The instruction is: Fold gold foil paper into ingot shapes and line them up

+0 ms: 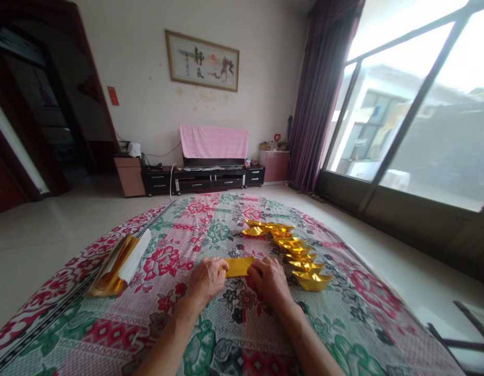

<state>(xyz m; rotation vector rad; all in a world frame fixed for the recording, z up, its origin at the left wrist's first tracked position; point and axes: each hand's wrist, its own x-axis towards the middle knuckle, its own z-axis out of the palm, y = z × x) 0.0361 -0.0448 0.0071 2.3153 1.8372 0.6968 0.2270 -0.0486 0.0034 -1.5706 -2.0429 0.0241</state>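
A flat folded strip of gold paper [239, 267] stretches between my two hands above the flowered cloth. My left hand [208, 278] pinches its left end, fingers closed. At the right end, my right hand [270, 279] grips the paper with bent fingers. To the right lies a row of folded gold paper boats [313, 280], running away from me and touching or overlapping one another. On the left side rests a loosely curled stack of gold and white sheets [118, 266].
The patterned cloth [167, 313] covers a round table. Beyond it stand a low black cabinet [210, 183] with a pink cloth [214, 141] above, and a framed picture [203, 61] on the wall. A dark curtain [320, 94] hangs beside large windows at the right.
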